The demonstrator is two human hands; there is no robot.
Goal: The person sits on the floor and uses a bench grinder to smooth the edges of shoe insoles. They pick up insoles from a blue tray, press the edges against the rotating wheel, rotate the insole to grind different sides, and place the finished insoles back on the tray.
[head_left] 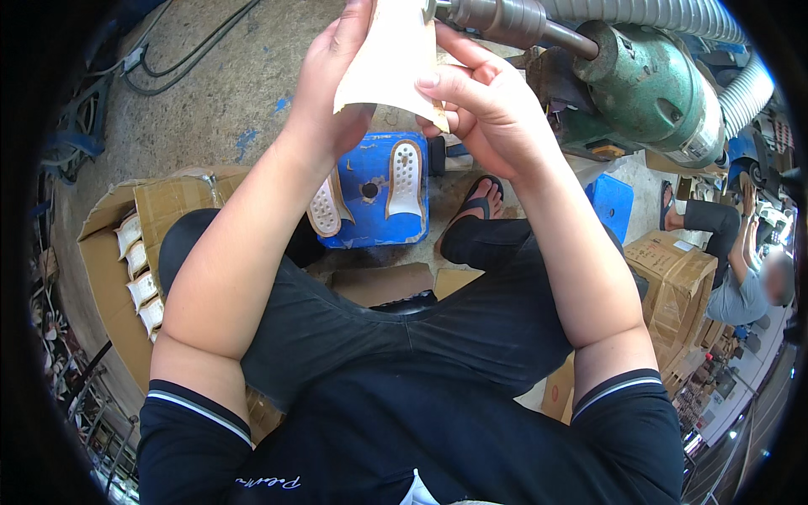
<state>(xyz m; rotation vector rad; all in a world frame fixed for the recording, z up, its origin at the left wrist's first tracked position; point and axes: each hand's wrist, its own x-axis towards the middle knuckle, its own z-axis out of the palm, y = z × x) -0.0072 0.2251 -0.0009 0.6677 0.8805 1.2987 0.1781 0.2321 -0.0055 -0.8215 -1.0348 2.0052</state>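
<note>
Both my hands hold up a white curved shell-like piece [389, 74] with rough brownish edges, at the top of the view. My left hand [335, 77] wraps its left side, the thumb lying near its upper edge. On the other side my right hand [492, 105] pinches the lower right corner between thumb and fingers. The piece's upper right edge is at the tip of a machine's metal spindle [497, 18]; whether they touch I cannot tell. Below, two white perforated pieces with brown rims, one left [326, 206] and one right [406, 178], lie on a blue stool [369, 231].
A green motor [652, 97] drives the spindle at the upper right, with grey ribbed hoses [656, 10] behind it. At left, an open cardboard box [105, 278] holds several white pieces. Cartons [669, 269] and a seated person [736, 290] are at right. Cables [198, 50] lie on the floor.
</note>
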